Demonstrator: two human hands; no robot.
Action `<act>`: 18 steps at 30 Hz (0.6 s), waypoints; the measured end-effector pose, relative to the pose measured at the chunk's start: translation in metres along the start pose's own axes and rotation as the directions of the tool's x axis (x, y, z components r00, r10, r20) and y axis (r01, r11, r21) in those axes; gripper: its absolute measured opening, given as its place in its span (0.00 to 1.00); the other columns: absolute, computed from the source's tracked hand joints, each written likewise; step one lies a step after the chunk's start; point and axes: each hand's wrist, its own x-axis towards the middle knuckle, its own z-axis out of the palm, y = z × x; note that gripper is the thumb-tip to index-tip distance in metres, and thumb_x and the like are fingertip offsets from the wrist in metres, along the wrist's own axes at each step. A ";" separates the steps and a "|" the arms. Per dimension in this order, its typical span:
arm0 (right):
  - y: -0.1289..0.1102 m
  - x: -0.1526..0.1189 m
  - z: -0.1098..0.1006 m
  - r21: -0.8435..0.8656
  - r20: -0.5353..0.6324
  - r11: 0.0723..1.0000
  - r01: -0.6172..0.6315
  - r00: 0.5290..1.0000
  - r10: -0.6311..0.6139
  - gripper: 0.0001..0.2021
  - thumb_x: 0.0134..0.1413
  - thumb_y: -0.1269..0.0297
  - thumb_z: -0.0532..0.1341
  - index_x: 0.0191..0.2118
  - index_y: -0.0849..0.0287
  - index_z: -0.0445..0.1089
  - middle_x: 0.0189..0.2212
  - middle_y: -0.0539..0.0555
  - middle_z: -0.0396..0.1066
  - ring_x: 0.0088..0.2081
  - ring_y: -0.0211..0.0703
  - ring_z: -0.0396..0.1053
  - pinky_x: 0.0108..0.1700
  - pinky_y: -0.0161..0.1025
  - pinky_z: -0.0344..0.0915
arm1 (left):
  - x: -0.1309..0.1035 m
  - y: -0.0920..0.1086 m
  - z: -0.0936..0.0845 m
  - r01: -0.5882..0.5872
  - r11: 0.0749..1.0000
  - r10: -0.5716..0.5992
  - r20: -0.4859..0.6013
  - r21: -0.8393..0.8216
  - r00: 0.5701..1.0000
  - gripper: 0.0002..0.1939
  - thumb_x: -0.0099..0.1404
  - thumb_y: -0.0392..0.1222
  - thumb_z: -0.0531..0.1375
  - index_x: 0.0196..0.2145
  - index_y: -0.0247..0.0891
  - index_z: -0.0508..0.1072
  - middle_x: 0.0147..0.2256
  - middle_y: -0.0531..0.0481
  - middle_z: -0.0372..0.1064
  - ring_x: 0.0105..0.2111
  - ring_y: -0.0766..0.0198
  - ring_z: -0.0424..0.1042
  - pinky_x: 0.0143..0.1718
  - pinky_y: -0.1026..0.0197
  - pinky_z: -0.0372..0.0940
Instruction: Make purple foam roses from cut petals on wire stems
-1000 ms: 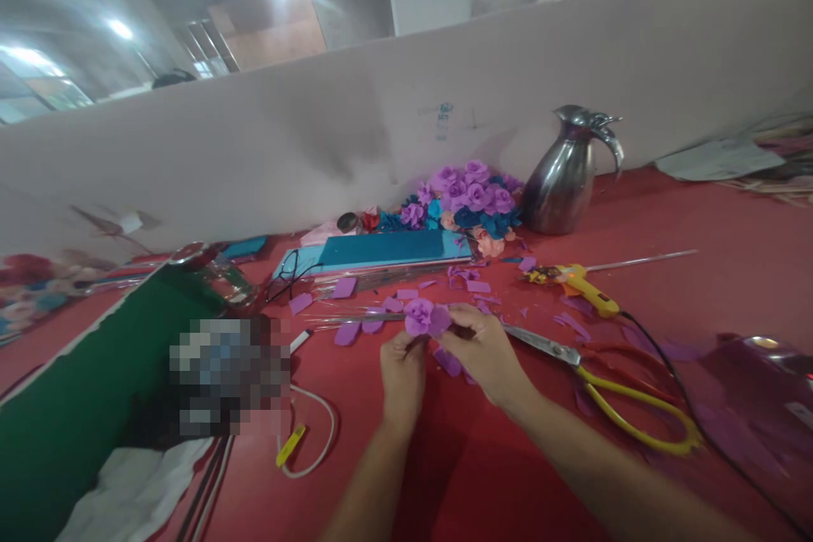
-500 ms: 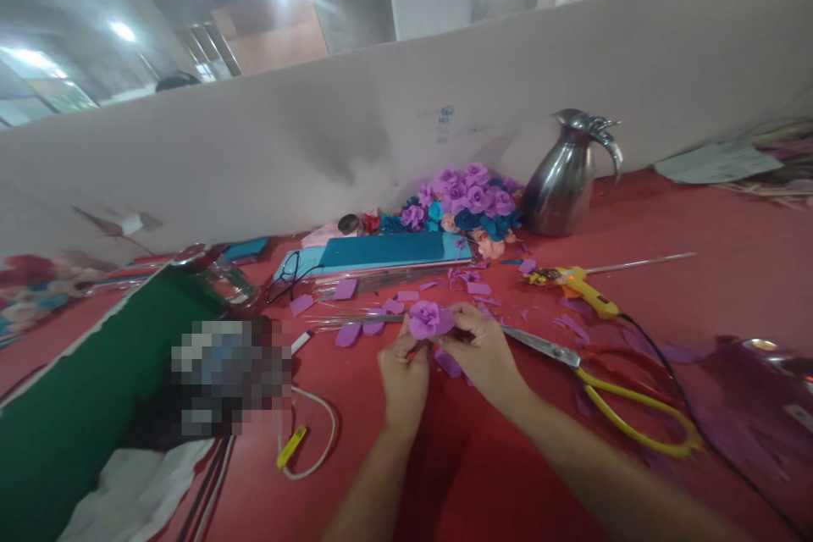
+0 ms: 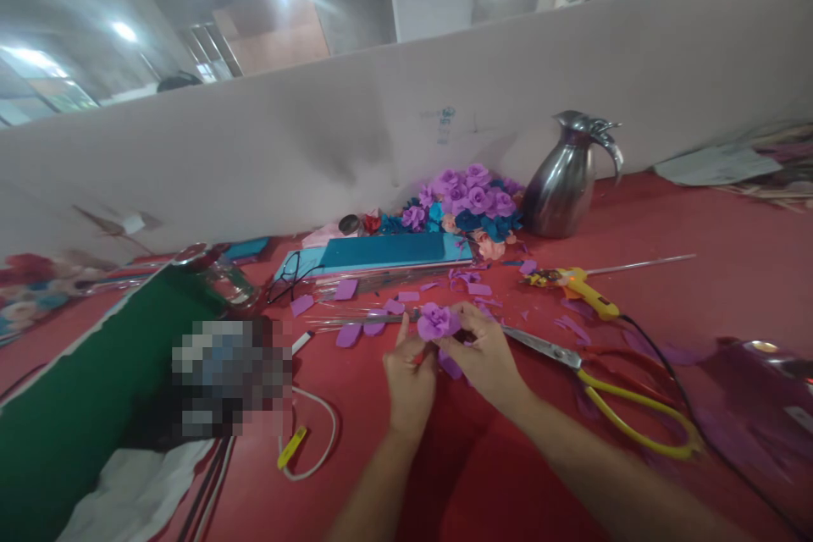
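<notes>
Right hand (image 3: 488,354) pinching its edge, a purple flower (image 3: 437,322) is held above a red worktop (image 3: 356,423), left hand (image 3: 410,385) close beneath, its grip unclear; too tight a squeeze could crush the flower

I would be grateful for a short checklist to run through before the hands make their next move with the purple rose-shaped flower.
1. Flower held: ok; the purple rose-shaped flower is in the right hand's fingers.
2. Left hand's contact with it: cannot tell; the fingers overlap its underside.
3. Loose flat purple pieces nearby: ok, lying left of the flower.
4. Yellow glue gun with black cord hot: cannot tell; a light glows, but heat does not show.
5. Long metal scissors with yellow and red handles well away: not ok; the blades reach the right hand.
</notes>
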 end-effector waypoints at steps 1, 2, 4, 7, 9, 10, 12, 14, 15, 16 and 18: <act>0.001 0.000 0.000 -0.009 -0.005 1.000 0.003 1.000 -0.003 0.07 0.44 0.61 0.65 0.22 0.55 0.72 0.25 0.50 0.66 0.29 0.41 0.64 0.32 0.37 0.59 | 0.000 0.000 0.000 -0.009 1.000 0.009 0.008 -0.006 1.000 0.12 0.50 0.35 0.60 0.12 0.41 0.71 0.13 0.57 0.60 0.20 0.66 0.57 0.42 0.54 0.66; 0.001 0.000 0.000 -0.017 -0.010 1.000 0.004 1.000 -0.004 0.06 0.44 0.62 0.65 0.22 0.55 0.72 0.26 0.50 0.67 0.29 0.41 0.63 0.32 0.37 0.59 | 0.000 0.000 0.000 -0.019 1.000 0.019 0.017 -0.010 1.000 0.12 0.51 0.36 0.60 0.12 0.41 0.72 0.13 0.57 0.60 0.20 0.65 0.58 0.44 0.53 0.66; 0.003 0.000 0.001 -0.024 -0.012 1.000 0.006 1.000 -0.006 0.04 0.44 0.63 0.65 0.23 0.55 0.73 0.26 0.50 0.67 0.30 0.41 0.64 0.33 0.37 0.60 | 0.000 -0.001 0.000 -0.022 1.000 0.022 0.031 -0.012 0.999 0.12 0.52 0.36 0.60 0.13 0.41 0.73 0.14 0.57 0.63 0.20 0.66 0.60 0.47 0.52 0.65; 0.008 0.001 0.001 -0.030 0.011 1.000 -0.002 1.000 0.003 0.04 0.45 0.63 0.64 0.29 0.54 0.76 0.30 0.51 0.67 0.31 0.42 0.64 0.33 0.37 0.60 | 0.001 -0.004 0.000 0.060 0.996 -0.058 0.029 -0.065 0.998 0.08 0.53 0.38 0.61 0.20 0.39 0.78 0.20 0.54 0.72 0.23 0.63 0.66 0.44 0.53 0.66; 0.012 0.001 0.001 -0.041 0.016 0.999 -0.026 1.000 0.027 0.07 0.44 0.62 0.65 0.33 0.54 0.77 0.31 0.51 0.67 0.31 0.41 0.63 0.33 0.37 0.60 | 0.003 -0.005 -0.001 0.140 0.978 -0.139 0.016 -0.156 0.990 0.08 0.54 0.39 0.61 0.28 0.38 0.81 0.25 0.51 0.76 0.27 0.61 0.71 0.40 0.55 0.67; 0.014 0.001 0.001 -0.043 0.016 0.998 -0.040 0.999 0.041 0.08 0.45 0.61 0.65 0.34 0.53 0.77 0.31 0.51 0.67 0.30 0.41 0.63 0.32 0.37 0.60 | 0.004 -0.006 -0.001 0.177 0.962 -0.179 0.010 -0.209 0.984 0.09 0.54 0.40 0.61 0.30 0.37 0.81 0.27 0.50 0.77 0.29 0.61 0.72 0.39 0.57 0.67; 0.019 0.002 0.000 -0.035 0.019 0.997 -0.063 0.998 0.063 0.09 0.46 0.60 0.65 0.35 0.53 0.78 0.31 0.51 0.67 0.30 0.40 0.62 0.32 0.37 0.60 | 0.006 -0.006 0.000 0.235 0.925 -0.242 0.016 -0.298 0.970 0.09 0.53 0.40 0.63 0.32 0.37 0.81 0.28 0.48 0.77 0.30 0.61 0.73 0.39 0.58 0.67; 0.023 0.003 -0.001 -0.018 0.021 0.997 -0.074 0.997 0.074 0.10 0.47 0.59 0.64 0.35 0.54 0.78 0.32 0.51 0.67 0.31 0.40 0.63 0.33 0.37 0.61 | 0.007 -0.005 0.001 0.274 0.899 -0.273 0.051 -0.343 0.961 0.09 0.52 0.41 0.64 0.31 0.36 0.81 0.28 0.48 0.77 0.30 0.61 0.73 0.39 0.59 0.67; 0.025 0.003 -0.002 -0.016 0.018 0.997 -0.075 0.997 0.075 0.09 0.48 0.58 0.64 0.35 0.54 0.78 0.32 0.51 0.68 0.31 0.41 0.64 0.34 0.37 0.61 | 0.007 -0.005 0.001 0.285 0.892 -0.277 0.075 -0.350 0.958 0.09 0.53 0.41 0.64 0.31 0.36 0.81 0.28 0.47 0.77 0.30 0.61 0.73 0.39 0.58 0.67; 0.025 0.004 -0.002 -0.021 0.008 0.997 -0.072 0.997 0.072 0.08 0.47 0.59 0.64 0.33 0.54 0.78 0.31 0.51 0.68 0.32 0.41 0.64 0.34 0.37 0.61 | 0.006 -0.005 0.002 0.293 0.891 -0.274 0.104 -0.346 0.956 0.10 0.53 0.42 0.64 0.32 0.36 0.81 0.27 0.47 0.77 0.29 0.61 0.73 0.38 0.58 0.67; 0.025 0.005 -0.003 -0.045 -0.012 0.997 -0.057 0.998 0.057 0.05 0.46 0.60 0.65 0.29 0.54 0.77 0.29 0.51 0.68 0.32 0.42 0.63 0.35 0.37 0.59 | 0.005 -0.007 0.002 0.295 0.904 -0.258 0.153 -0.311 0.954 0.10 0.54 0.43 0.64 0.32 0.36 0.81 0.26 0.48 0.76 0.28 0.61 0.72 0.36 0.59 0.67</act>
